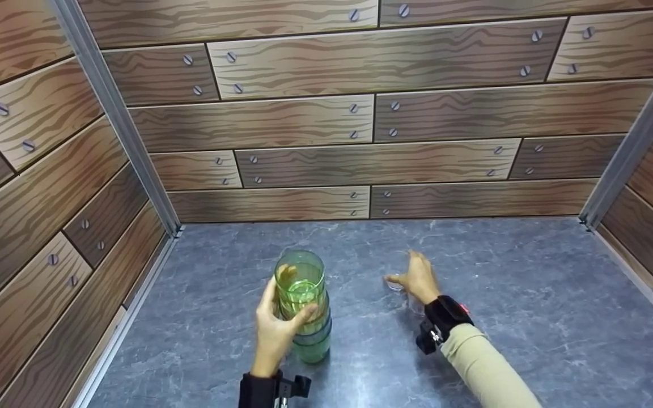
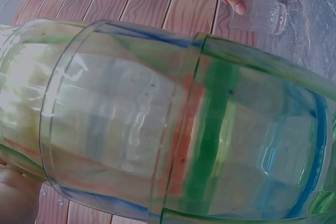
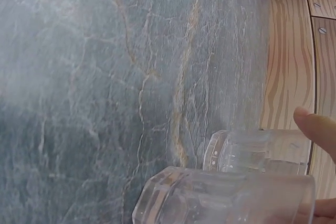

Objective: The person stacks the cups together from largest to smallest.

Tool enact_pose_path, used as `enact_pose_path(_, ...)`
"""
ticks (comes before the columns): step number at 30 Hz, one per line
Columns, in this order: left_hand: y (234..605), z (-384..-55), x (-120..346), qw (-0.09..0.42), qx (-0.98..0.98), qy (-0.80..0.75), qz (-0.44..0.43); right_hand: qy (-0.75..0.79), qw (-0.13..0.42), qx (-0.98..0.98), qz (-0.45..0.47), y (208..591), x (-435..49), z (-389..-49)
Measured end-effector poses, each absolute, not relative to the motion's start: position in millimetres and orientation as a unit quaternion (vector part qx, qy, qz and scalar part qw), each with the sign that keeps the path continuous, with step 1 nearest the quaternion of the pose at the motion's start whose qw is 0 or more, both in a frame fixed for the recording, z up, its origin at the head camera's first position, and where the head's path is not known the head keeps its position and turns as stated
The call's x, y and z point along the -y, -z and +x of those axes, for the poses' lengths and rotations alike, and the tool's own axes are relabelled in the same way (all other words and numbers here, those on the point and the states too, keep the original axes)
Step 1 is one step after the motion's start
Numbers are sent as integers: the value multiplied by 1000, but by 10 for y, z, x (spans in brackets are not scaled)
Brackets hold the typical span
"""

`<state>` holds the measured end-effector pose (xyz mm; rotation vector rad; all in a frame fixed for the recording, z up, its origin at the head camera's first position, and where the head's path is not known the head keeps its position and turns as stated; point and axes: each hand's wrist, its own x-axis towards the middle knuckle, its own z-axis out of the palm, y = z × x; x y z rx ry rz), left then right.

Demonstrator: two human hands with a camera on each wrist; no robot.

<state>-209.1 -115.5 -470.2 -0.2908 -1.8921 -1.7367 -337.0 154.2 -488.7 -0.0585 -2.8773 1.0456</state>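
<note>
My left hand [image 1: 274, 328] grips a tall stack of see-through tumblers [image 1: 314, 345], thumb on the near side and fingers round the far side. The uppermost tumbler is green; blue and green bands show lower down. In the left wrist view the stack [image 2: 121, 119] fills most of the picture. To the right, my right hand [image 1: 417, 280] has its thumb and fingers spread beside two clear glasses. In the right wrist view, one clear glass [image 3: 226, 198] stands in front of another clear glass [image 3: 262, 150]. The thumb [image 3: 315, 129] is apart from the nearer glass; the fingers are partly hidden behind it.
Both glasses and the stack are on a grey marbled tabletop [image 1: 219, 317]. Wood-patterned panels rise at the back [image 1: 304, 119], at the left [image 1: 32, 226] and at the right. Metal corner posts [image 1: 117, 113] join them.
</note>
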Motion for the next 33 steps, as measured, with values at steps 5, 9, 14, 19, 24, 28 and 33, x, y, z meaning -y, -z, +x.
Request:
enact_pose_path(5, 4697, -2097, 1147, 277, 699, 649, -114, -339, 52, 939, -15, 4893, -1555, -3384)
enact_pose_path(9, 4700, -2109, 1143, 283, 692, 652, -126, -340, 67, 938, -10, 4898, -1569, -3399)
enact_pose_path(14, 4706, -2116, 1148, 287, 688, 653, -132, -338, 76, 938, -8, 4903, -1580, -3411)
enact_pose_path(19, 4706, -2119, 1153, 284, 691, 653, -125, -340, 75, 938, -8, 4906, -1593, -3409)
enact_pose_path(24, 4709, -2120, 1154, 282, 694, 652, -121, -347, 71, 935, -8, 4914, -1593, -3410)
enact_pose_path(28, 4711, -2117, 1150, 289, 694, 648, -123, -352, 87, 932, 0, 4932, -1585, -3407)
enact_pose_path(33, 4715, -2111, 1147, 293, 694, 646, -123, -349, 113, 930, 13, 4946, -1557, -3397)
